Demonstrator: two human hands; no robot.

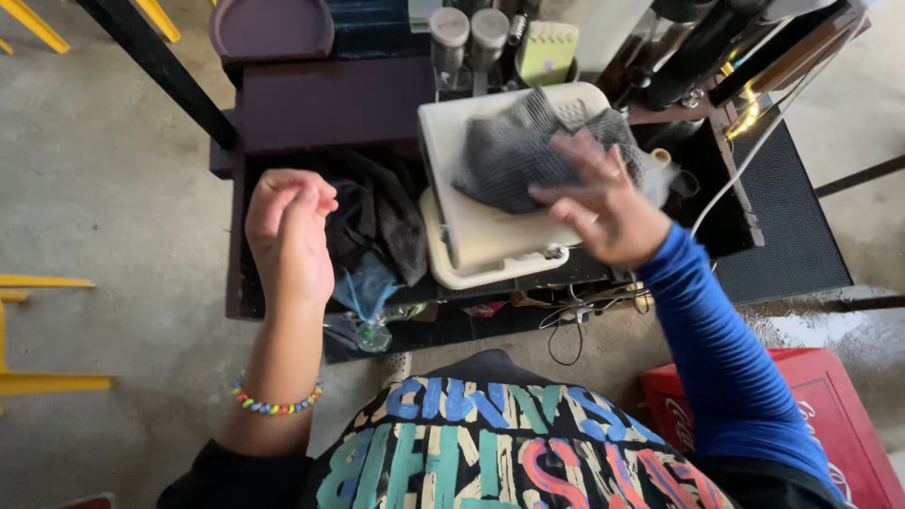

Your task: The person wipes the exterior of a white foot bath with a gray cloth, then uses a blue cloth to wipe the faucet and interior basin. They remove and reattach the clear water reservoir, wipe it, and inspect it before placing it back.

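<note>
wiping | right hand (pixel 603 209) spread flat on grey cloth (pixel 514 151) over cream tray (pixel 471 236) | left hand (pixel 287 221) loosely curled, empty | cloth best kept pressed flat

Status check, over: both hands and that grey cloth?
Right hand spread open on grey cloth, blurred. Cloth lies on cream appliance. Left hand loosely curled, holding nothing.
</note>
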